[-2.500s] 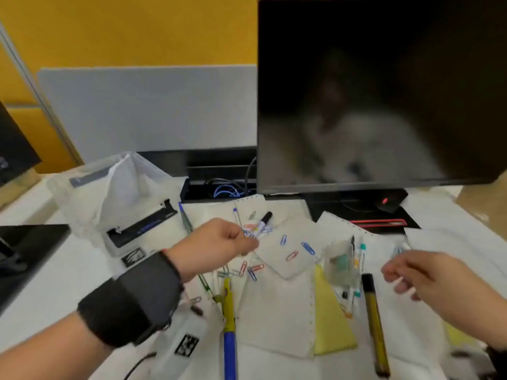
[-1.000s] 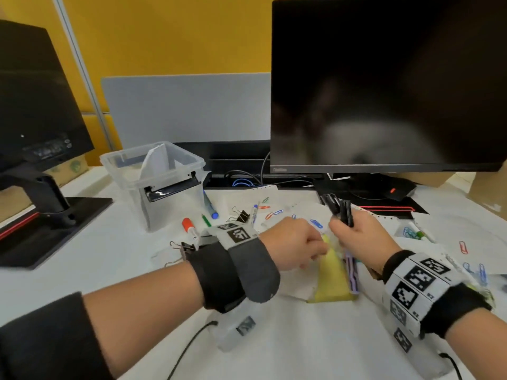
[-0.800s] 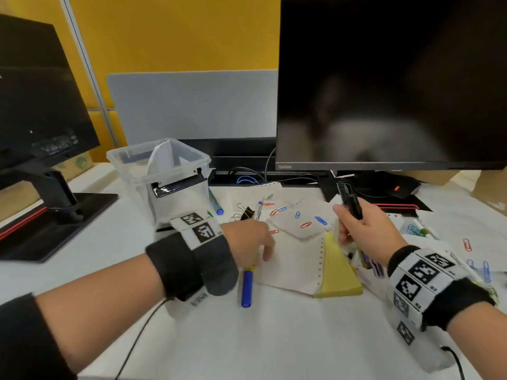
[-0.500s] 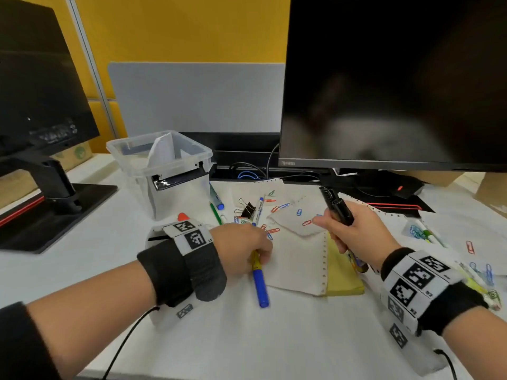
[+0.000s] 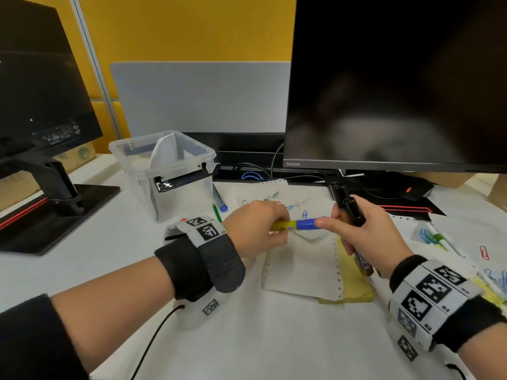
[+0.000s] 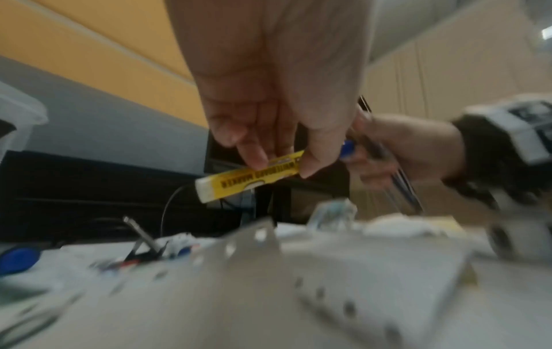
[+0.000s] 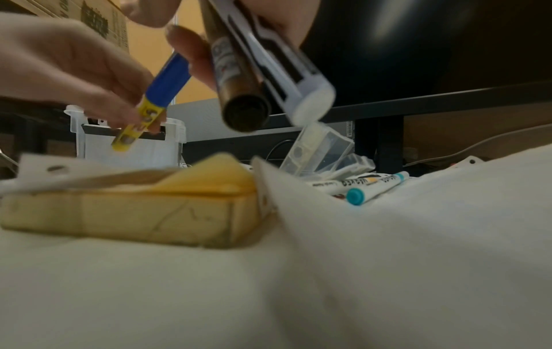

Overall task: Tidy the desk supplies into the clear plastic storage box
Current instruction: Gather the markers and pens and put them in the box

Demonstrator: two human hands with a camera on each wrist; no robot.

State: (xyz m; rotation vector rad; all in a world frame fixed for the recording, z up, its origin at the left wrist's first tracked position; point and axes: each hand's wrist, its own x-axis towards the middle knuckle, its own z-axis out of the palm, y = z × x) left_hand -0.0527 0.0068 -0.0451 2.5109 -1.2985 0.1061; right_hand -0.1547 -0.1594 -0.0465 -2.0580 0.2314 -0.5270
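My left hand (image 5: 275,229) pinches the yellow barrel of a yellow and blue whiteboard marker (image 5: 297,224), held level above the papers. The same marker (image 6: 248,179) shows in the left wrist view, between my thumb and fingers. My right hand (image 5: 338,229) grips a bundle of dark markers (image 5: 348,207) upright, and one finger touches the blue cap. The right wrist view shows the bundle (image 7: 242,94) close up and the blue and yellow marker (image 7: 163,92) beyond it. The clear plastic storage box (image 5: 164,171) stands at the back left with folded paper inside.
A yellow sticky pad (image 5: 354,281) lies under perforated paper (image 5: 301,264). Coloured paper clips (image 5: 290,207) and pens (image 5: 220,201) lie near the box. More markers (image 7: 373,189) and clips lie to the right. A large monitor (image 5: 397,78) stands behind, another (image 5: 41,91) at left.
My left hand has picked the yellow and blue marker up off the desk and brought it across to my right hand. The right hand has kept hold of its dark markers.
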